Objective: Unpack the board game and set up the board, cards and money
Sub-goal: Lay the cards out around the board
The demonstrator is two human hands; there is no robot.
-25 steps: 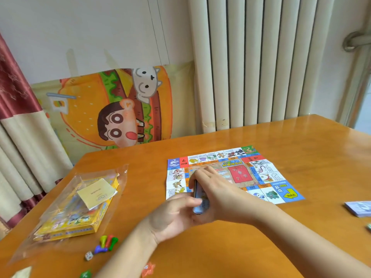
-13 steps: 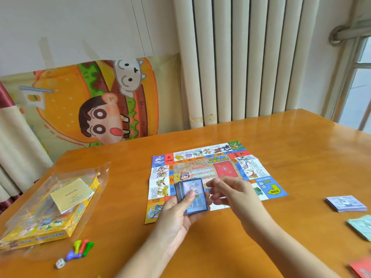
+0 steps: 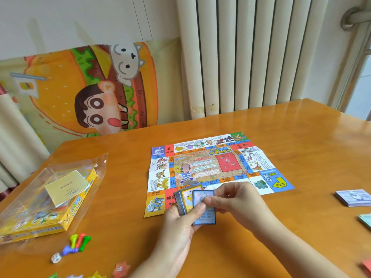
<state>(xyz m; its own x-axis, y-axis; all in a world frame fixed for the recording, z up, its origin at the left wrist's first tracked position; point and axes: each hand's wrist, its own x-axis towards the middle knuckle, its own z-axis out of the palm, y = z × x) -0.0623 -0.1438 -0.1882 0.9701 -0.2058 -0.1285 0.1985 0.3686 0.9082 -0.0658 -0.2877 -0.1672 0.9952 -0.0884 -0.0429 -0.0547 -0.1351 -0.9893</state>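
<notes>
We hold the card deck [image 3: 185,198] cradled in our left grip [image 3: 178,223], thumb on top, just over the near edge of the board [image 3: 210,165], so the cards fan without spilling. Our right grip [image 3: 236,199] pinches the blue top card [image 3: 206,216], probably to peel it off. The money stack [image 3: 353,197] sits well off to the right on the bench [image 3: 281,137], out of the way.

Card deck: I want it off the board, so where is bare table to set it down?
Bare wood lies between the board and the purple money stack, between the bagged box and the board, and behind the board toward the radiator. Crowded: the near-left corner with pawns, die and tokens.
</notes>
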